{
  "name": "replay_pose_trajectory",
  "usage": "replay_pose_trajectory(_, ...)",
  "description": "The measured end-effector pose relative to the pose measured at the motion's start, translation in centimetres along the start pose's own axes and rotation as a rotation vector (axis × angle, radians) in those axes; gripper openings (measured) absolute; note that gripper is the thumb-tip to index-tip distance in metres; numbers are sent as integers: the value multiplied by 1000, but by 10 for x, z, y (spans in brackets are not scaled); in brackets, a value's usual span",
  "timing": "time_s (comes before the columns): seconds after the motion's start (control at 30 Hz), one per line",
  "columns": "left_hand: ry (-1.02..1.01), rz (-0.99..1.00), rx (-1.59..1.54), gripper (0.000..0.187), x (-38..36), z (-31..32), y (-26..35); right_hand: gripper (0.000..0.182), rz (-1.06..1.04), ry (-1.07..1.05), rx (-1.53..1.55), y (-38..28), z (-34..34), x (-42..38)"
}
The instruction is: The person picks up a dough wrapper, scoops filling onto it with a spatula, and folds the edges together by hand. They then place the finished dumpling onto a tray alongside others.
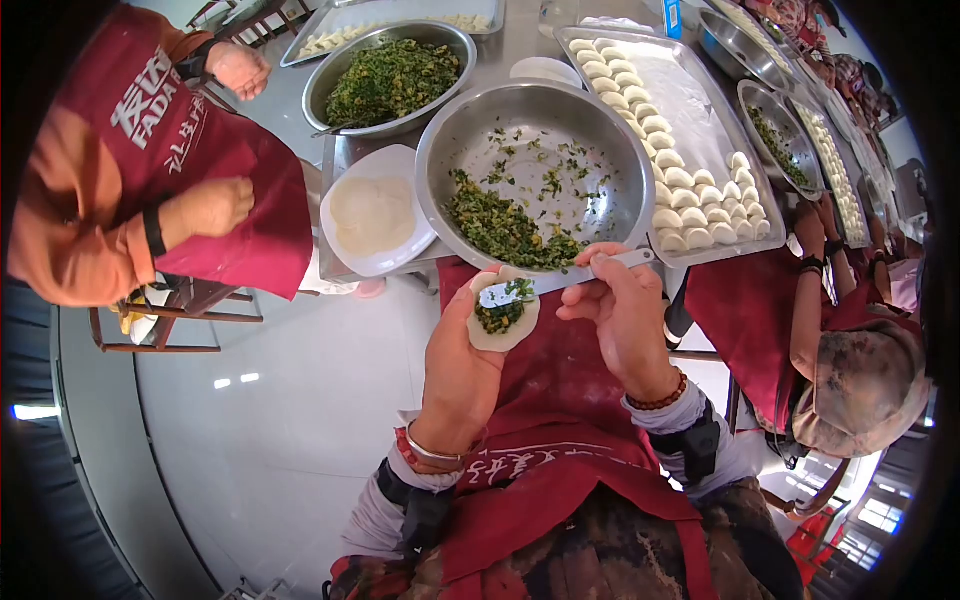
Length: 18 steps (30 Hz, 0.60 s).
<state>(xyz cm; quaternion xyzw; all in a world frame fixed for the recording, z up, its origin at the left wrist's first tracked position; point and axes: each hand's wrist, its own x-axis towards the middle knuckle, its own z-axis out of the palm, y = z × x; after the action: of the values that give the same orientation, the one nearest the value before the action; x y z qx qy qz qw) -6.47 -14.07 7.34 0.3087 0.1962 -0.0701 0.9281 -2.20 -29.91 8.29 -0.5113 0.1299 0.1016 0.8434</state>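
Note:
My left hand (462,375) cups a round dumpling wrapper (487,340), with a mound of chopped green filling (498,318) at its middle. A flat metal filling spatula (550,282) is gripped in my right hand (630,330). Its blade reaches over the wrapper with some filling on it, and its handle end sticks out to the right. Just beyond both hands stands a large steel bowl (625,205), part-filled with the same green mix (500,225). Left of that bowl, a white plate (345,250) carries a stack of round wrappers (375,213).
A second steel bowl (315,95) heaped with filling stands behind the plate. At the right, a metal tray (690,100) holds rows of folded dumplings (700,215). One co-worker in a red apron (230,190) stands at the left; another person's cap (865,385) is at the right.

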Motion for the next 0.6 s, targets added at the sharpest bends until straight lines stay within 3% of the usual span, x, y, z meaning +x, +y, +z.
replay_pose_trajectory(0.2,-2,13,12,39,0,-5,2,19,-1,-54,-158,5,-1,4)
replay_pose_trajectory(0.4,6,-20,-11,39,-2,-2,2,21,-28,-299,-78,-12,-19,11)
replay_pose_trajectory(0.5,-10,-38,-32,38,-3,-4,2,21,-32,-426,-226,-10,-30,9)
replay_pose_trajectory(0.6,24,-69,-58,36,-7,0,0,22,-6,-372,-211,-4,-35,10)
